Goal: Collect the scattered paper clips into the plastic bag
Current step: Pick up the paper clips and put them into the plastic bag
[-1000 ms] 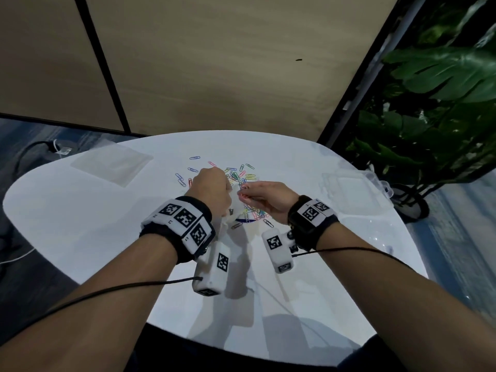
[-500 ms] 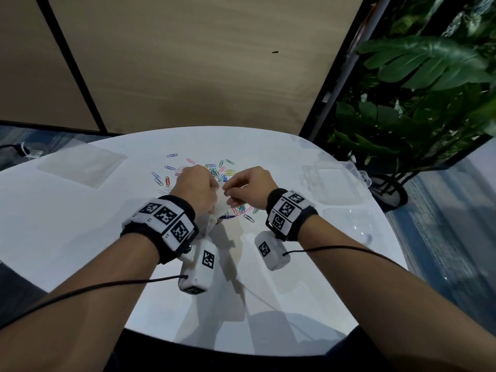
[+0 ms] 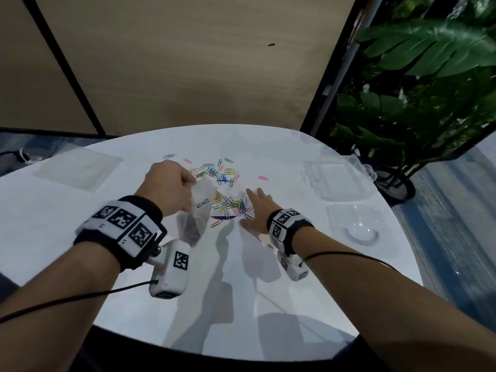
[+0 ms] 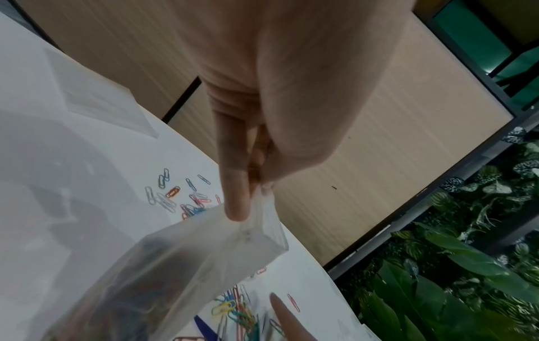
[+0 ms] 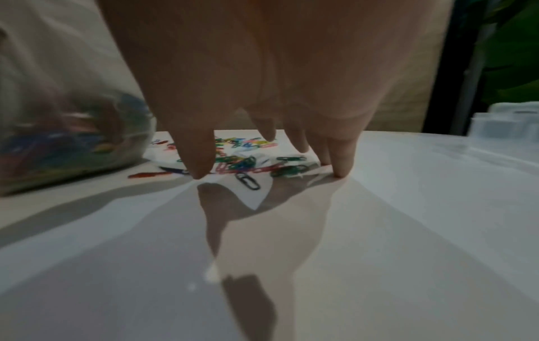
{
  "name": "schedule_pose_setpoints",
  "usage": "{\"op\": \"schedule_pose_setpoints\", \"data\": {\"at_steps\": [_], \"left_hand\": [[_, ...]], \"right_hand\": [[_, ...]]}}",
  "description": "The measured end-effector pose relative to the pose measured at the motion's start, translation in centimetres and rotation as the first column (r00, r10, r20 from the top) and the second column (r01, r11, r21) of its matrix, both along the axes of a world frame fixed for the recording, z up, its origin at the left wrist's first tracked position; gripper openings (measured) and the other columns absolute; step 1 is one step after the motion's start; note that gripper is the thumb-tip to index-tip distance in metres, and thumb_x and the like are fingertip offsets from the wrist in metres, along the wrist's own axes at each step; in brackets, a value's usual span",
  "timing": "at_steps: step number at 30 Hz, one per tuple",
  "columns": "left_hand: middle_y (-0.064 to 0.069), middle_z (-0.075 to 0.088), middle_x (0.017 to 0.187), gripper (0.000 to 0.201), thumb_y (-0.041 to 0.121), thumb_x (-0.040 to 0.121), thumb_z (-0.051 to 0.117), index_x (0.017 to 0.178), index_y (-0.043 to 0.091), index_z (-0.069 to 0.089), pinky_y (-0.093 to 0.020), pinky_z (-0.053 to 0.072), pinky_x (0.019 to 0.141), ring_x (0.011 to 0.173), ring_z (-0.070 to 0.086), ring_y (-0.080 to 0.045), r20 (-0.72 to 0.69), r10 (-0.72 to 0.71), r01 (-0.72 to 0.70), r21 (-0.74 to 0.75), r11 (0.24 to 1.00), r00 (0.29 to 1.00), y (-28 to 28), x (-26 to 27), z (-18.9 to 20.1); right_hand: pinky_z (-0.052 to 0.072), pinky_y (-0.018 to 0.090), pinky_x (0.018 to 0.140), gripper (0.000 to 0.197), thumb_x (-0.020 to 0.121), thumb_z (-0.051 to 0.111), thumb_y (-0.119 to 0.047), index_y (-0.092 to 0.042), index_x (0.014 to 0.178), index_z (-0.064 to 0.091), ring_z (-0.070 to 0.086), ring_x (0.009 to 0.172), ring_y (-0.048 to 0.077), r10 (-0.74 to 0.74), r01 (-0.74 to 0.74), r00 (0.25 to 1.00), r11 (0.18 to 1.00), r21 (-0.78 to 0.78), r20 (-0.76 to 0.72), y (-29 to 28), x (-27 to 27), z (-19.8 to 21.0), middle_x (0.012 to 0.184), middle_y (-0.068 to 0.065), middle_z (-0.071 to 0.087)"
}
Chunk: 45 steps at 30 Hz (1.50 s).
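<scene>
Coloured paper clips [image 3: 228, 204] lie scattered on the white table [image 3: 241, 291], also seen in the wrist views [image 4: 236, 309] [image 5: 248, 163]. My left hand [image 3: 171, 183] pinches the top edge of a clear plastic bag [image 3: 198, 210] that hangs with clips inside it [image 4: 175, 265] [image 5: 72, 138]. My right hand [image 3: 257, 208] lies open with spread fingers just right of the nearer clip pile. In the right wrist view its fingertips [image 5: 341, 170] touch the table around the clips.
A flat clear bag [image 3: 77, 167] lies at the table's far left. Two clear plastic boxes [image 3: 338, 181] [image 3: 357, 224] sit at the right edge. A potted plant [image 3: 416, 103] stands beyond the table on the right, a wooden wall behind.
My hands were close together at the bag's mouth. The right hand has let go, moved right and down, and spread over the clips. The left hand still holds the bag.
</scene>
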<state>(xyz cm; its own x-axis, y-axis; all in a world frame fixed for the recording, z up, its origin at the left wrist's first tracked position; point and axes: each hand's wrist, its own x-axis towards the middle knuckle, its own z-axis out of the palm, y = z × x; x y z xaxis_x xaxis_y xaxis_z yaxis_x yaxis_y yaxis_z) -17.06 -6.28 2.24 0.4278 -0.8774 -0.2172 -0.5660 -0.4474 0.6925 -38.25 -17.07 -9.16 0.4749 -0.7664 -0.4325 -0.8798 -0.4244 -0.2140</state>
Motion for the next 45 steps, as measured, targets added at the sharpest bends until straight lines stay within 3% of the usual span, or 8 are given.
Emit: {"op": "schedule_pose_setpoints", "data": {"at_steps": [6,14,20,24,29,33,37,45], "left_hand": [[-0.013,0.074,0.075,0.027,-0.001,0.093,0.049,0.1,0.009,0.074,-0.039,0.064,0.074,0.062,0.076,-0.028,0.002,0.012,-0.012,-0.03,0.999,1.0,1.3,1.5,0.7],[-0.016,0.073,0.076,0.026,-0.001,0.094,0.05,0.103,0.005,0.074,-0.035,0.064,0.069,0.062,0.075,-0.029,-0.002,-0.009,0.009,-0.017,1.0,1.0,2.0,1.6,1.0],[-0.015,0.073,0.074,0.025,-0.001,0.093,0.052,0.102,0.006,0.074,-0.04,0.064,0.075,0.063,0.076,-0.03,-0.013,-0.067,0.067,0.007,0.998,0.998,1.1,0.7,0.3],[-0.017,0.075,0.081,0.025,-0.004,0.09,0.053,0.102,0.005,0.073,-0.04,0.063,0.079,0.069,0.076,-0.031,-0.023,-0.069,0.069,0.022,0.997,0.997,0.5,0.1,0.3],[-0.009,0.069,0.081,0.024,-0.009,0.084,0.06,0.091,0.008,0.075,-0.044,0.064,0.074,0.074,0.075,-0.028,0.026,-0.103,0.101,0.054,0.993,0.994,-0.1,-1.2,0.6],[-0.006,0.068,0.074,0.02,0.0,0.093,0.056,0.099,0.01,0.071,-0.041,0.064,0.073,0.062,0.076,-0.026,0.007,-0.074,0.073,0.04,0.996,0.997,-0.4,-2.8,0.6],[-0.01,0.072,0.071,0.019,0.002,0.094,0.056,0.095,0.007,0.074,-0.04,0.064,0.076,0.067,0.076,-0.027,0.018,-0.075,0.074,0.033,0.997,0.997,-0.5,-3.5,0.6],[-0.013,0.074,0.081,0.027,-0.005,0.09,0.054,0.104,0.006,0.074,-0.041,0.063,0.078,0.064,0.076,-0.029,-0.007,-0.031,0.031,0.033,0.999,1.0,0.2,-0.7,0.8]], "right_hand": [[0.045,0.056,0.1,0.075,0.093,0.05,-0.012,-0.04,0.152,0.013,0.03,0.136,0.046,0.282,-0.292,0.954,0.95,-0.107,-0.104,1.0,4.5,0.0,0.163,0.005,0.005],[0.049,0.038,0.085,0.029,0.093,0.045,0.005,0.0,0.116,0.061,0.059,0.109,0.034,0.401,-0.445,0.893,0.854,-0.269,-0.204,1.9,5.5,1.8,0.117,0.018,0.06],[0.056,0.028,0.085,0.022,0.087,0.059,-0.005,-0.008,0.098,0.077,0.069,0.093,0.025,-0.025,0.044,0.992,0.987,-0.155,0.124,0.4,3.7,1.8,0.098,0.011,0.074],[0.06,0.029,0.083,0.012,0.079,0.078,-0.009,-0.014,0.068,0.078,0.073,0.077,0.02,-0.591,0.447,0.669,0.805,0.39,0.452,-1.2,1.5,2.8,0.077,0.007,0.075],[0.06,0.023,0.075,0.016,0.086,0.067,0.006,0.016,0.098,0.067,0.068,0.086,0.022,-0.785,0.076,0.255,0.598,0.798,0.565,-0.1,1.5,7.5,0.089,0.018,0.067],[0.06,0.027,0.079,0.014,0.084,0.071,0.001,0.008,0.096,0.071,0.073,0.079,0.023,-0.708,0.043,0.367,0.661,0.749,0.604,1.8,3.0,9.1,0.09,0.02,0.073],[0.059,0.034,0.086,0.018,0.09,0.063,-0.011,-0.016,0.098,0.078,0.074,0.086,0.018,-0.284,0.085,0.77,0.933,0.349,0.572,3.2,4.3,8.8,0.093,0.007,0.077],[0.062,0.036,0.074,0.053,0.08,0.079,-0.021,-0.012,0.129,0.061,0.073,0.083,0.022,-0.321,0.282,0.875,0.946,0.157,0.362,-0.1,0.2,7.3,0.118,0.01,0.066]]}}
